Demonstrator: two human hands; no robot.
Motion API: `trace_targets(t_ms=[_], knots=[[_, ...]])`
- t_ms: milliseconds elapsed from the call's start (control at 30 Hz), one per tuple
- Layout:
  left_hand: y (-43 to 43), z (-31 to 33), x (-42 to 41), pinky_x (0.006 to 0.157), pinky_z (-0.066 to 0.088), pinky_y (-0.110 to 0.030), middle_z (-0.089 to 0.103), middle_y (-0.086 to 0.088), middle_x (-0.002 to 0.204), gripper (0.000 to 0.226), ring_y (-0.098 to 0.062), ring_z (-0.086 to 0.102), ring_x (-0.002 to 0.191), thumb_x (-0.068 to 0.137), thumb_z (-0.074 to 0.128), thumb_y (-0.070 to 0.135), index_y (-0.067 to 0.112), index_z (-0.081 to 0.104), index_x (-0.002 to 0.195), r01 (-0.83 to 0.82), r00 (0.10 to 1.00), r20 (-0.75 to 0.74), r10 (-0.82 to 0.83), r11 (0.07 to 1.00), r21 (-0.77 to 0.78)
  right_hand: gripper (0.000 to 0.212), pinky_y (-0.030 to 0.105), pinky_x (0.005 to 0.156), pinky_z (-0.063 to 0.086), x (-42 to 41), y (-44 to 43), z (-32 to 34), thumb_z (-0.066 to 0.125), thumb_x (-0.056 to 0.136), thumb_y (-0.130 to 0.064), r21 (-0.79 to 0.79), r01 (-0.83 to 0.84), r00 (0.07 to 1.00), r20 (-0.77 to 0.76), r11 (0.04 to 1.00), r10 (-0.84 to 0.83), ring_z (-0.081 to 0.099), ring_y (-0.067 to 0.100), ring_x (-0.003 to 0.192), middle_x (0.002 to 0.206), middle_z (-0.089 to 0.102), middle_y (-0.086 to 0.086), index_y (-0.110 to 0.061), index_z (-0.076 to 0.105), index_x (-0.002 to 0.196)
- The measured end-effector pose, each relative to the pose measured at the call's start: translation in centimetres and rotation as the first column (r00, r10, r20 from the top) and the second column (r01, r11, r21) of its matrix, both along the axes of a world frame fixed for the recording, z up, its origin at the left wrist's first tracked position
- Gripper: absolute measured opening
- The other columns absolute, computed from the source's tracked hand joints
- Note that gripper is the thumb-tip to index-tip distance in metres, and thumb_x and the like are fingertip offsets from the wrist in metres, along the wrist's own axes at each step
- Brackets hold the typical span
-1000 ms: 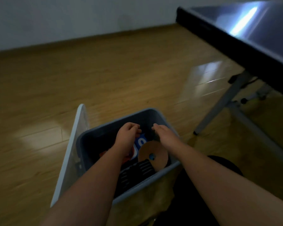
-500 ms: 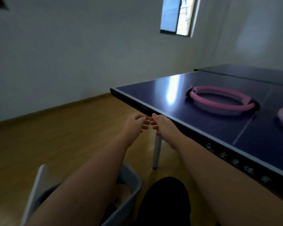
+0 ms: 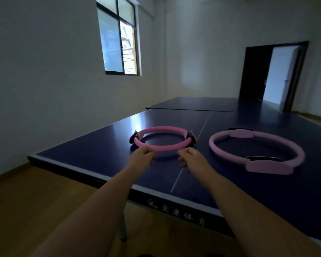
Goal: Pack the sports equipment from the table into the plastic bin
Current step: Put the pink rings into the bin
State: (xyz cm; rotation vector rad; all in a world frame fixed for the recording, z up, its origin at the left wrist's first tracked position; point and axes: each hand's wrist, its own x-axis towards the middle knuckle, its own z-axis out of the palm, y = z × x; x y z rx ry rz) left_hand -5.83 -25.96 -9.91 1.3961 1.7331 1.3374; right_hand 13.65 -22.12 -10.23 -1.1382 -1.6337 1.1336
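Dim room, window (image 3: 119,39) light, wide-angle warp

table (image 3: 104,151) dark blue, white lines | near ring (image 3: 162,145) bright pink — pads perhaps black | far ring (image 3: 219,151) pale pink

A window (image 3: 119,43) is set high left of the grip, an open doorway (image 3: 280,75) far right, wooden floor (image 3: 35,201) below.

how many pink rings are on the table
2. A brighter pink ring lies left of the centre line on the table; a paler pink ring lies right of that line, apart from it. Part of the table is out of frame, so more may be hidden.
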Motion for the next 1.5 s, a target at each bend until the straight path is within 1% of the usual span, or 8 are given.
trace_targets(t_ms=[100,367,700,800,867,1033,1267,1500], knots=[[4.4,-1.0,1.1,0.079,0.054,-0.045,0.071,-0.015,0.101,0.013,-0.034,0.066,0.092,0.091,0.055,0.01,0.01,0.066,0.097,0.015,0.992,-0.122,-0.019,0.999,-0.031,0.019,0.021,0.065,0.045,1.6,3.0,-0.9,0.051,0.101,-0.024,-0.03,0.042,0.999,-0.006,0.999,-0.042,0.056,0.01,0.078,0.096,0.063,0.003,-0.008,0.061,0.105],[12.6,-3.2,1.1,0.086,0.048,-0.032,0.062,-0.008,0.121,0.037,-0.027,0.061,0.105,0.091,0.056,0.01,0.017,0.063,0.126,-0.01,0.884,-0.467,-0.006,1.0,-0.03,0.012,0.041,0.081,0.052,1.8,10.2,-2.5,0.055,0.095,-0.027,-0.033,0.106,0.994,0.036,0.994,-0.105,0.059,0.017,0.079,0.088,0.067,0.002,-0.018,0.061,0.09],[18.6,-5.8,0.8,0.106,0.034,-0.044,0.048,-0.008,0.132,0.04,-0.031,0.046,0.123,0.094,0.047,0.021,0.016,0.049,0.134,-0.087,0.268,-0.954,-0.137,0.982,-0.165,0.013,0.029,0.073,0.049,3.7,14.9,-2.6,0.052,0.097,-0.027,0.191,0.097,0.898,0.406,0.977,-0.168,0.062,0.013,0.088,0.1,0.065,-0.006,-0.024,0.061,0.106],[18.8,-5.6,1.4,0.092,0.041,-0.041,0.047,-0.007,0.126,0.029,-0.028,0.047,0.119,0.096,0.049,0.026,0.014,0.054,0.121,-0.136,0.261,-0.959,-0.107,0.98,-0.147,0.021,0.037,0.085,0.052,5.6,15.9,-2.4,0.053,0.096,-0.027,0.369,0.12,0.746,0.579,0.921,-0.329,0.061,0.017,0.096,0.11,0.064,-0.003,-0.022,0.063,0.114],[18.6,-5.5,1.6,0.09,0.042,-0.042,0.05,-0.006,0.125,0.031,-0.029,0.051,0.117,0.096,0.05,0.034,0.014,0.053,0.12,-0.108,0.288,-0.953,-0.094,0.986,-0.129,0.028,0.041,0.088,0.051,7.2,16.0,-2.5,0.053,0.096,-0.03,0.502,0.11,0.509,0.713,0.858,-0.483,0.057,0.022,0.103,0.118,0.061,0.003,-0.019,0.059,0.121],[17.6,-5.3,2.0,0.084,0.044,-0.04,0.065,-0.008,0.116,0.032,-0.033,0.063,0.104,0.101,0.043,0.043,0.014,0.049,0.113,-0.013,0.287,-0.957,-0.053,0.998,-0.06,0.05,0.043,0.096,0.042,11.0,15.8,-3.6,0.053,0.096,-0.044,0.434,0.187,0.1,0.884,0.881,-0.457,0.052,0.028,0.117,0.131,0.053,0.011,-0.012,0.046,0.134],[15.2,-3.6,5.7,0.07,0.041,-0.04,0.067,-0.013,0.107,0.036,-0.039,0.064,0.096,0.103,0.04,0.043,0.009,0.047,0.113,0.098,0.295,-0.949,-0.108,0.992,-0.082,0.022,0.033,0.07,0.046,12.1,15.4,-3.1,0.054,0.099,-0.03,0.331,0.193,0.217,0.904,0.924,-0.369,0.06,0.02,0.083,0.098,0.061,0.001,-0.015,0.058,0.116],[14.3,-1.8,7.0,0.067,0.04,-0.039,0.068,-0.012,0.105,0.03,-0.039,0.066,0.094,0.105,0.037,0.037,0.009,0.045,0.114,0.043,0.37,-0.928,-0.034,0.999,-0.02,0.019,0.037,0.067,0.043,9.6,13.3,-1.8,0.048,0.101,-0.025,0.443,0.08,0.379,0.815,0.893,-0.438,0.065,0.028,0.087,0.102,0.067,0.007,-0.012,0.057,0.111]])
